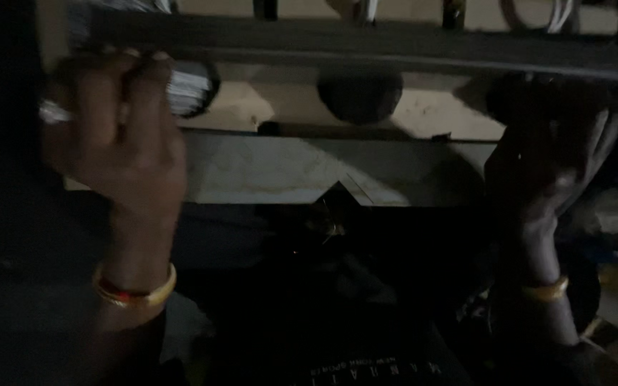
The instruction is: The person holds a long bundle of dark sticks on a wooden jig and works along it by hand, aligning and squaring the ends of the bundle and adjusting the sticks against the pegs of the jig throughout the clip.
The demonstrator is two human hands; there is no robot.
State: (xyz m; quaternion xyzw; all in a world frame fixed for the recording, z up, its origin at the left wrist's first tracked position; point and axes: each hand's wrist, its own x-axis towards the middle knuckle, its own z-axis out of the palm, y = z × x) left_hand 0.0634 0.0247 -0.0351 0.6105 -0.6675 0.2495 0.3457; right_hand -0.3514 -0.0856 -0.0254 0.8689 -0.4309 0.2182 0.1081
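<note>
Although the light is poor and the picture blurred, I can make out that the work is mid-way at best: both of my hands are up on a long dark bar point(366, 44) that runs across the top of the view, and nothing has yet come off it or been set down. My left hand point(119, 136) is clenched around a shiny, ribbed cylindrical piece point(191, 86) at the left end of the bar, knuckles toward me, wrist bent back, a gold bangle with a red band point(134, 289) on the forearm. My right hand point(552, 161) is raised to the right end of the same bar, fingers curled upward around a dark part there; I judge it to be gripping, but the shadow is too deep to be sure. A gold bangle point(546, 289) sits on that wrist too. Between the hands a dark round knob point(360, 96) hangs under the bar, in front of a pale board point(280, 168). Below lies dark cloth point(337, 314).
</note>
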